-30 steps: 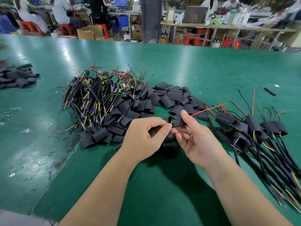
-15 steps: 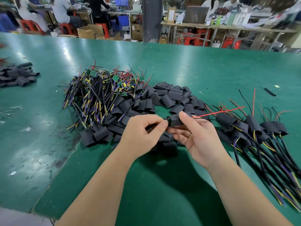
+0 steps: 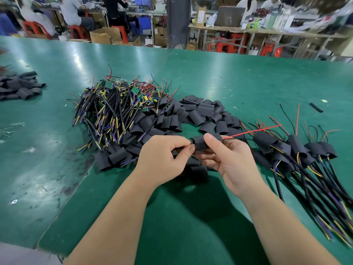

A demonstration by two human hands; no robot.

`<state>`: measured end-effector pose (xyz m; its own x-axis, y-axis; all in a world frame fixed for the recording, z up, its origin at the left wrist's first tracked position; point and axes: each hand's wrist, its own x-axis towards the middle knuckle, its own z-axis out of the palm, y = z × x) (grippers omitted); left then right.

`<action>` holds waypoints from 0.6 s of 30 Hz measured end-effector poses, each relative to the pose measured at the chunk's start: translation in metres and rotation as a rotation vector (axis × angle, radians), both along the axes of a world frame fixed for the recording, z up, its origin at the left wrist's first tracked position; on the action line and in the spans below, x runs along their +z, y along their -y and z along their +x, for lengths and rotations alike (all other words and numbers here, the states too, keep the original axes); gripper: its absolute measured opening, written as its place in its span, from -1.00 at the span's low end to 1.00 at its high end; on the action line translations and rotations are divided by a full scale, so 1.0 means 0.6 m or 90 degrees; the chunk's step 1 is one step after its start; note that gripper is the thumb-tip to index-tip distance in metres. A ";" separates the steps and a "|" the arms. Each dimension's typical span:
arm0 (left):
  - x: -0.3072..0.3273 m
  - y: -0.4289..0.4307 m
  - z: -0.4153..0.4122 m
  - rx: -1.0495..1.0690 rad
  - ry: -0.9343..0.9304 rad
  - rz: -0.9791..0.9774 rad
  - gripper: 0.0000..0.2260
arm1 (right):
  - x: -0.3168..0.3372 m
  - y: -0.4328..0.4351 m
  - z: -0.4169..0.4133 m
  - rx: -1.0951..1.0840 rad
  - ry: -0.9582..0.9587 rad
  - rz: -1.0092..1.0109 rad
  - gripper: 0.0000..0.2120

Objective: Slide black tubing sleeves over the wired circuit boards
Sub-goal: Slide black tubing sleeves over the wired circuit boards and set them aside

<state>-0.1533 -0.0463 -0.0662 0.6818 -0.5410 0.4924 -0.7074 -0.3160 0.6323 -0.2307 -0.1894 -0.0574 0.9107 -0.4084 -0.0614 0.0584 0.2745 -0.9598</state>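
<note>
At centre frame the right hand (image 3: 231, 161) holds one black sleeve (image 3: 202, 143) between thumb and curled fingers. A red wire (image 3: 252, 131) trails out of the sleeve's right end. The left hand (image 3: 162, 161) pinches narrowly at the sleeve's left mouth; whether it has the rim or the cable inside cannot be told. The tubing looks light, soft and easily flattened, so it is probably best held lightly at mid-length, keeping the mouth open. The thin wires would likely snag or bend, so pulling by the cable seems safer.

Bare wired boards (image 3: 118, 111) are heaped left of centre, loose sleeves (image 3: 200, 115) beside them and sleeved ones (image 3: 294, 150) at right, all on the green table (image 3: 191, 217). Cardboard boxes (image 3: 101, 36) stand upper left; their contents are unseen.
</note>
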 end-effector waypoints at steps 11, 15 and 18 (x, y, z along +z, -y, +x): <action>-0.003 0.005 -0.002 0.106 0.028 0.111 -0.74 | -0.014 -0.012 0.006 -0.030 0.028 -0.107 -0.41; 0.005 0.003 0.003 0.117 -0.075 -0.051 -0.61 | 0.029 0.026 -0.001 -0.121 0.075 0.102 -0.72; 0.003 -0.009 0.024 0.248 -0.039 -0.071 -0.72 | 0.054 0.078 -0.024 -0.250 0.044 -0.081 -0.90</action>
<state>-0.1389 -0.0406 -0.0644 0.8553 -0.1827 0.4849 -0.5080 -0.4801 0.7151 -0.2452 -0.2363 -0.0253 0.6842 -0.7261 0.0682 0.2006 0.0975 -0.9748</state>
